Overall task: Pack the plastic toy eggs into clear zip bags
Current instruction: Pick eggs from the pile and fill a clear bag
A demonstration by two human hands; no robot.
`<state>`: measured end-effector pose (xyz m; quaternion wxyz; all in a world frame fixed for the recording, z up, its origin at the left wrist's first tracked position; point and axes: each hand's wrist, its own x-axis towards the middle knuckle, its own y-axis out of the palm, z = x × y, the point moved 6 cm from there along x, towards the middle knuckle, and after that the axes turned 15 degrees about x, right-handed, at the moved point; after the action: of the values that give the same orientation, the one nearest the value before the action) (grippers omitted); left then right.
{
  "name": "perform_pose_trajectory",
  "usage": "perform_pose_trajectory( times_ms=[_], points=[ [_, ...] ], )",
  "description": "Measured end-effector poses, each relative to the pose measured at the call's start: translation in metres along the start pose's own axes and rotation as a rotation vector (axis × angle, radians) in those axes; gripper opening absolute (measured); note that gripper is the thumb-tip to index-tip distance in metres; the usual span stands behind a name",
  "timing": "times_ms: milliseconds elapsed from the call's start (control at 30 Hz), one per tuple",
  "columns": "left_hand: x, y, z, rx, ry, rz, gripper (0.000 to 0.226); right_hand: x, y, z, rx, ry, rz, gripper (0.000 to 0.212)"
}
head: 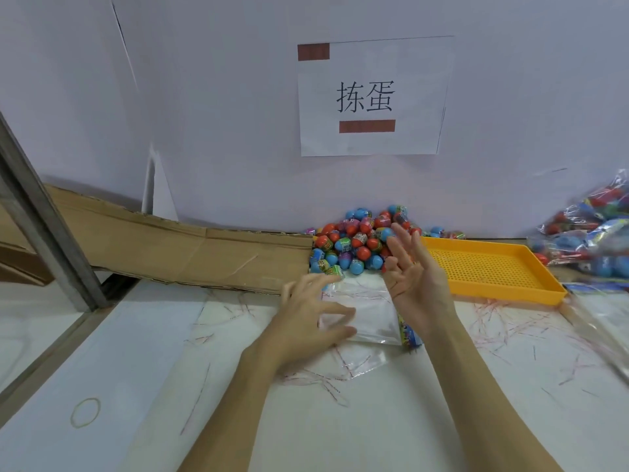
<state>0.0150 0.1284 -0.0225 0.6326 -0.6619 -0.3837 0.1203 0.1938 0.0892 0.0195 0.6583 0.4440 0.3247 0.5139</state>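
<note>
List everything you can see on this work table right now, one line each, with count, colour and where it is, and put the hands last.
toy eggs: a loose pile, too many to count, red and blue, against the back wall at the middle
stack of zip bags: one stack, clear, in front of the egg pile
tray: one, yellow, perforated, right of the egg pile
filled bags: several, clear with eggs inside, far right
cardboard: flattened, brown, back left
rubber band: one, tan, front left
paper sign: one, white, on the wall
left hand: fingers spread, resting on the bag stack
right hand: open, raised above the bags, holding nothing
</note>
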Motion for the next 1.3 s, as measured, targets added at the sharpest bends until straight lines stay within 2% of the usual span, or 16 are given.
perform_pose_trajectory(
  times_ms=[100, 200, 267, 333, 433, 500, 633, 700, 767, 900, 967, 1000, 1067, 1167, 1233, 1300],
  points=[
    [0.001, -0.004, -0.002, 0.04, -0.005, -0.076, 0.022, 0.0, 0.0, -0.006, -0.136, 0.056, -0.011, 0.039],
    [0.002, -0.012, 0.0, 0.073, -0.029, -0.215, 0.014, 0.001, 0.001, -0.007, -0.515, -0.016, 0.024, 0.032],
    [0.001, -0.015, 0.002, 0.053, -0.095, -0.27, 0.028, -0.001, 0.012, -0.008, -0.953, -0.133, 0.165, 0.025],
    [0.001, -0.017, 0.001, 0.04, -0.149, -0.283, 0.04, -0.005, 0.02, -0.021, -1.346, -0.147, 0.386, 0.022],
    [0.002, -0.025, 0.003, 0.007, -0.208, -0.339, 0.028, -0.005, 0.018, -0.03, -1.589, -0.145, 0.483, 0.019],
    [-0.001, -0.032, 0.007, -0.148, -0.271, -0.383, 0.034, -0.003, 0.013, -0.025, -1.582, -0.149, 0.42, 0.01],
    [-0.003, -0.042, 0.019, -0.67, -0.428, -0.396, 0.079, -0.003, 0.013, -0.004, -1.14, -0.185, 0.246, 0.011],
    [-0.003, -0.04, 0.022, -0.873, -0.475, -0.367, 0.081, -0.004, 0.018, 0.0, -0.997, -0.179, 0.228, 0.014],
    [0.0, -0.031, 0.022, -0.987, -0.492, -0.304, 0.068, -0.007, 0.019, -0.008, -0.918, -0.104, 0.249, 0.019],
    [0.0, -0.023, 0.023, -1.065, -0.491, -0.309, 0.024, -0.009, 0.016, -0.024, -1.071, 0.023, 0.324, 0.024],
    [-0.002, -0.022, 0.029, -1.037, -0.522, -0.308, 0.015, -0.008, 0.015, -0.03, -1.071, 0.068, 0.321, 0.029],
    [-0.002, -0.023, 0.031, -1.005, -0.535, -0.298, 0.016, -0.007, 0.015, -0.031, -1.058, 0.045, 0.281, 0.032],
    [-0.002, -0.023, 0.03, -0.939, -0.523, -0.234, 0.027, -0.005, 0.016, -0.026, -1.139, -0.165, 0.189, 0.04],
    [-0.001, -0.021, 0.018, -0.964, -0.454, -0.099, 0.048, -0.013, 0.033, -0.027, -1.308, -0.481, 0.332, 0.035],
    [-0.001, -0.021, 0.013, -0.979, -0.415, -0.059, 0.05, -0.015, 0.039, -0.033, -1.323, -0.483, 0.434, 0.028],
    [-0.001, -0.023, 0.01, -0.957, -0.379, -0.032, 0.046, -0.016, 0.04, -0.036, -1.313, -0.437, 0.45, 0.023]
  ],
)
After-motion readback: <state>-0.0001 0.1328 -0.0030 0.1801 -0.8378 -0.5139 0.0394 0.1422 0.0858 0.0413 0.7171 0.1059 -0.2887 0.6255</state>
